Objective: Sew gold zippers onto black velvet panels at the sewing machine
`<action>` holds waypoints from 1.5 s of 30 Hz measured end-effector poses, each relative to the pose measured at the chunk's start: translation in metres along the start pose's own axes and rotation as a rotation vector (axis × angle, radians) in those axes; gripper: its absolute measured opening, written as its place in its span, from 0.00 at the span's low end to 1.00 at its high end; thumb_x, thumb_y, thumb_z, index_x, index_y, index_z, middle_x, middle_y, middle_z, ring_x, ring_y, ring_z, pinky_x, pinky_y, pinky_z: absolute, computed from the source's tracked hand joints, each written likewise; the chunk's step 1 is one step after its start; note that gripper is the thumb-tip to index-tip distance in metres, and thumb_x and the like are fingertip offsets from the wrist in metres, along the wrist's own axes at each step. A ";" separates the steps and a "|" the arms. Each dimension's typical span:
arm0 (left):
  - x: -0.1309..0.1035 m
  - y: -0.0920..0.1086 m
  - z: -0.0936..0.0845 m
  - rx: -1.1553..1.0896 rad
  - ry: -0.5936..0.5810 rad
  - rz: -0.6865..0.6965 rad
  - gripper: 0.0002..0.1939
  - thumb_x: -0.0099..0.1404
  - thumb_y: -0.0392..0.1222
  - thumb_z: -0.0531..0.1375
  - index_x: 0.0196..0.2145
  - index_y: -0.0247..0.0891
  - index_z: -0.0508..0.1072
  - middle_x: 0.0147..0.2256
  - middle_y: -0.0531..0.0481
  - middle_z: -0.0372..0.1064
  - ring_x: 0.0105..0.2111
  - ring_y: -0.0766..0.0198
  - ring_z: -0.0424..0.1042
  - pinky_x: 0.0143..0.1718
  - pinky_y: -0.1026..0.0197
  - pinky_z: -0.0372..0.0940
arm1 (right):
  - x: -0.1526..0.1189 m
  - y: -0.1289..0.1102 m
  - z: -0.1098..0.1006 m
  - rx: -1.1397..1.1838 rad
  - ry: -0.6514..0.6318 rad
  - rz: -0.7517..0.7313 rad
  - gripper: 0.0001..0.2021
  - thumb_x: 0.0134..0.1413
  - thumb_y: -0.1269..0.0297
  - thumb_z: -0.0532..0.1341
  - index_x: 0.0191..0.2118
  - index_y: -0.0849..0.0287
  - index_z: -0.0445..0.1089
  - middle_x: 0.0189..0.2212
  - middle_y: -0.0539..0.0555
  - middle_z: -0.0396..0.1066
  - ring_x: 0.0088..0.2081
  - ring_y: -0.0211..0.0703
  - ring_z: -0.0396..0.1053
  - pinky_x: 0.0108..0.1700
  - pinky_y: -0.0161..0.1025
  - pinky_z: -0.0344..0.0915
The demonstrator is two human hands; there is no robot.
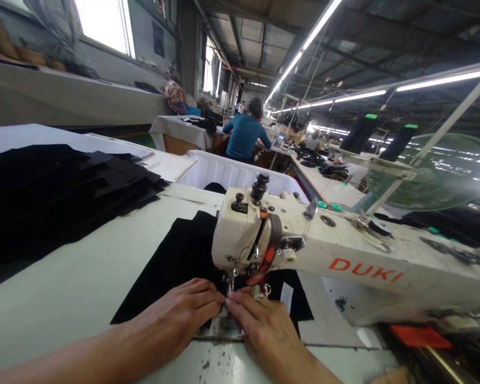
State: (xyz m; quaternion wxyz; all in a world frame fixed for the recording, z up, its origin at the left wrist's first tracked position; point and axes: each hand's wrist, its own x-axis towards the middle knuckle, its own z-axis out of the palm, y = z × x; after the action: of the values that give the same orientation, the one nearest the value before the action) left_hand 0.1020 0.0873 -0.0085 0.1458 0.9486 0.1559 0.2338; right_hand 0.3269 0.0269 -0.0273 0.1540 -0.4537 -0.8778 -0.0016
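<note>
A black fabric piece point(168, 261) lies on the sewing machine's bed and passes beneath the needle area. My left hand point(188, 306) rests on the fabric just left of the presser foot point(231, 282), its fingers together and closed on the cloth edge. On the other side, my right hand point(260, 320) has its fingertips closed on the fabric right in front of the foot, close to the left fingertips. The white sewing machine point(304, 234) has orange lettering on its arm. A small white strip point(286, 296) lies on the cloth beside my right hand. The exact stitch spot is hidden by my fingers.
A large stack of black fabric pieces point(60, 192) covers the table's left side. Behind the machine stands a white plastic bin point(240, 169). Thread cones point(359, 133) and a green fan point(436, 170) are at the right. A person in teal point(245, 136) sits ahead.
</note>
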 end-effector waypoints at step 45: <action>-0.004 -0.030 0.019 0.150 0.038 0.009 0.17 0.66 0.31 0.60 0.52 0.41 0.71 0.50 0.45 0.72 0.51 0.54 0.68 0.57 0.56 0.60 | 0.009 0.016 -0.008 -0.058 -0.127 -0.006 0.25 0.61 0.75 0.52 0.64 0.58 0.60 0.61 0.53 0.64 0.59 0.49 0.64 0.56 0.46 0.69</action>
State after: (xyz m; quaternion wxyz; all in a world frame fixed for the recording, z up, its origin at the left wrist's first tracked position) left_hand 0.1011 0.1097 -0.0367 0.0703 0.9529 0.1713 0.2401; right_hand 0.3373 0.0423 -0.0197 0.0847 -0.4545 -0.8867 0.0013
